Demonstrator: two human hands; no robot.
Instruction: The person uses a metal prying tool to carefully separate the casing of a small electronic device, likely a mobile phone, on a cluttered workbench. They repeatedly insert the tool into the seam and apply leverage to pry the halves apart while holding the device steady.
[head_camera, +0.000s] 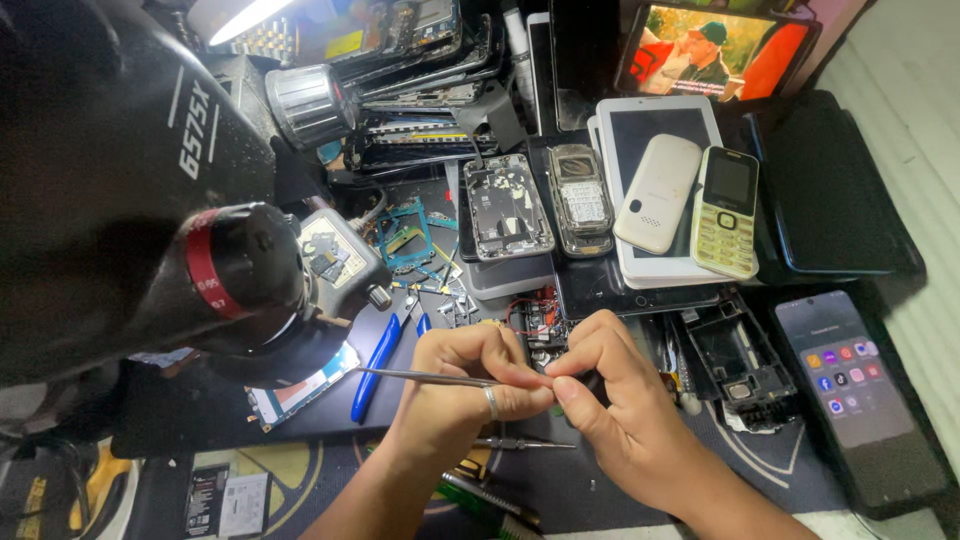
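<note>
Head view looks down on the slim silver metal tweezers (430, 377), which lie almost level above the dark work mat (600, 490), their points meeting the fingertips of both hands near the middle of the bench. The left hand (465, 385), with a silver ring on one finger, has its fingers curled and pinched around the tweezers' front end. The right hand (610, 385) is bent inward, thumb and forefinger pressed together on something too small to make out, right at the tweezers' tips.

Just behind the hands sits a small circuit board with red wires (532, 318), partly hidden by the knuckles. Left of it lie blue-handled pliers (378, 365) and a flat white-and-blue phone part (300, 388). Below the left hand a thin grey screwdriver (520, 442) rests on the mat.

To the right, an opened black phone frame (742, 365) lies beside a lit black smartphone (858, 395). Farther back stand an opened silver phone shell (507, 207), a bare keypad phone (580, 198), a white tablet (655, 190) bearing a white phone cover (656, 192) and a pale gold keypad phone (726, 210). A large black microscope body with a red ring (215, 265) fills the left side.
</note>
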